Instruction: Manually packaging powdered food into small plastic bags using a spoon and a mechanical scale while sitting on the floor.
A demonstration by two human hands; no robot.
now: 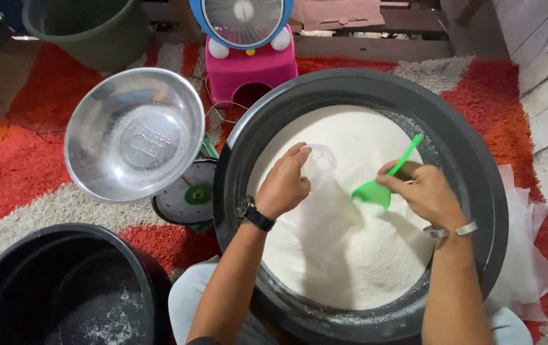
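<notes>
A big dark grey tub point(478, 160) in front of me holds a heap of white powder point(344, 255). My left hand point(283, 185), with a black watch on the wrist, grips the mouth of a clear plastic bag point(318, 167) that lies over the powder. My right hand point(424, 191), with a silver bracelet, holds a green plastic scoop point(376, 190) just to the right of the bag's mouth, the handle pointing up and right.
A steel bowl point(133, 134) sits on a dial kitchen scale point(187, 201) left of the tub. A black basin point(63, 287) is at lower left, a green bucket point(89, 29) and a pink and blue fan point(248, 38) behind. Clear bags point(529, 255) lie at right on a red and white rug.
</notes>
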